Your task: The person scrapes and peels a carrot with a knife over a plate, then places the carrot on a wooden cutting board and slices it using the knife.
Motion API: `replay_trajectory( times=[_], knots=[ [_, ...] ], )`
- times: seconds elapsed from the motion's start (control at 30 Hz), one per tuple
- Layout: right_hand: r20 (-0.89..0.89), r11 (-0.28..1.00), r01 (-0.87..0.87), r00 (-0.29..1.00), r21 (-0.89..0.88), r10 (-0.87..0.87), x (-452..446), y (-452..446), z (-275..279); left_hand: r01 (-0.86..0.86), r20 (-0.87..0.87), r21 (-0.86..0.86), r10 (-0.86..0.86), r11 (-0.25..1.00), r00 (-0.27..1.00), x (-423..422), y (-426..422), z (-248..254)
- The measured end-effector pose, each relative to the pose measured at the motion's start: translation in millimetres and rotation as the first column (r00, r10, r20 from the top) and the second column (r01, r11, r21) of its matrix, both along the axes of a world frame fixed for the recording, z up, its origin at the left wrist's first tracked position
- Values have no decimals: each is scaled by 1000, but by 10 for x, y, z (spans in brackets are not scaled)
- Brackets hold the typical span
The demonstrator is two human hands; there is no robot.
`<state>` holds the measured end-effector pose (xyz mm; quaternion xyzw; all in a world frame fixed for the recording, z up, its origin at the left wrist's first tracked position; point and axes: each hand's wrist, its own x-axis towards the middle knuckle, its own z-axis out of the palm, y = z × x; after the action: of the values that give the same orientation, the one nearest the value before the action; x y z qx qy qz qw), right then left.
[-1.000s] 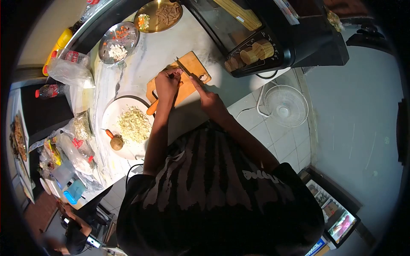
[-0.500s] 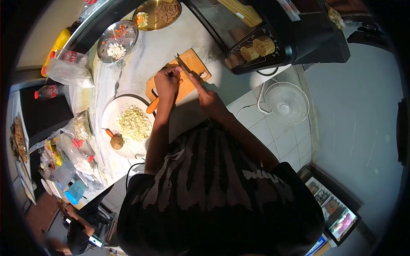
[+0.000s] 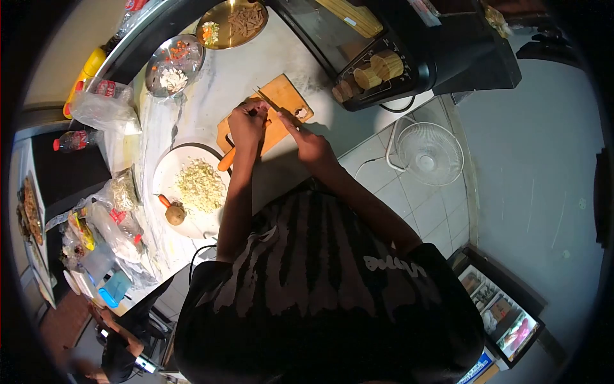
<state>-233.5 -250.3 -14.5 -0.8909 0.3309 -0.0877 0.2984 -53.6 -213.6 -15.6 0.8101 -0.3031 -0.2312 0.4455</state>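
Note:
My right hand [image 3: 311,146] is wrapped round the handle of a knife [image 3: 272,102], its index finger stretched along the blade. The blade lies across the upper part of a wooden cutting board [image 3: 288,93]. My left hand [image 3: 246,125] is closed on a small pinkish piece of food [image 3: 263,107] beside the blade; its kind is mostly hidden by the fingers. On the board's right end sits a pale cut piece [image 3: 301,113]. A carrot [image 3: 226,159] lies at the board's lower left corner, next to the white plate [image 3: 165,165] of chopped pale vegetable [image 3: 199,185].
A brown round vegetable [image 3: 174,215] and a red chili-like one share the plate. Two metal plates [image 3: 148,80] with cut food stand at the back left. A black oven [image 3: 409,64] is at the right; plastic bags [image 3: 105,109] line the left. A person [image 3: 118,345] sits lower left.
The knife has swung slightly, its tip now lower and farther left over the board. My left hand still grips the pinkish piece, with small finger shifts.

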Motion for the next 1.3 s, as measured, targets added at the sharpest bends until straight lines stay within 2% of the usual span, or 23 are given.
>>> replay_trajectory(
  times=[0.1,0.13,0.2,0.23,0.3,0.33,0.4,0.43,0.5,0.6,0.73,0.8,0.9,1.03,1.13,1.2,1.23,1.3],
  knots=[
    [80,1000,-2,997,19,0,9,-40,-6,-2,-13,-105,1,994,1000,-10,-1,-39],
    [86,1000,-4,996,14,3,10,-59,10,-3,-7,-110,3,994,1000,-9,3,-39],
    [199,987,31,978,158,-62,-14,-101,46,7,-53,-67,-11,998,999,-8,22,-46],
    [202,987,28,977,155,-59,-25,-118,61,5,-49,-70,-8,998,999,1,30,-76],
    [275,987,79,954,141,-116,-54,-161,73,48,76,-146,-38,988,996,23,34,-105],
    [278,987,78,954,139,-115,-88,-195,63,48,78,-149,-37,988,996,29,32,-104],
    [134,980,82,985,182,-107,-149,-245,15,73,107,-158,-57,985,993,21,41,-103],
    [134,980,82,985,181,-107,-150,-237,-24,73,107,-160,-56,984,993,23,38,-101],
    [214,980,88,969,181,-127,-150,-215,-60,11,-106,-129,-25,992,994,15,35,-115],
    [112,963,85,987,257,-117,-155,-218,-55,8,-60,-112,-14,994,998,16,33,-104],
    [138,973,68,985,220,-100,-130,-143,-39,-11,-104,-61,5,998,995,-30,27,37],
    [-56,963,121,992,242,-111,-123,-136,5,4,-96,-98,-14,995,995,-20,26,31],
    [-97,978,104,991,180,-87,-116,-122,44,32,-37,-68,-35,997,999,9,21,-25],
    [-71,974,106,993,198,-94,-126,-75,32,28,-50,-76,-31,997,998,0,8,-31],
    [2,981,71,997,179,-73,-125,-82,-53,45,19,-59,-44,997,999,32,-6,-73],
    [9,981,83,996,175,-86,-136,-42,-74,138,213,-115,-112,984,971,60,12,-92],
    [24,982,85,996,166,-90,-141,-24,-45,144,228,-123,-114,982,967,45,29,-64],
    [109,939,55,989,340,-98,-126,-32,29,126,65,-138,-118,982,991,28,24,5]
  ],
)
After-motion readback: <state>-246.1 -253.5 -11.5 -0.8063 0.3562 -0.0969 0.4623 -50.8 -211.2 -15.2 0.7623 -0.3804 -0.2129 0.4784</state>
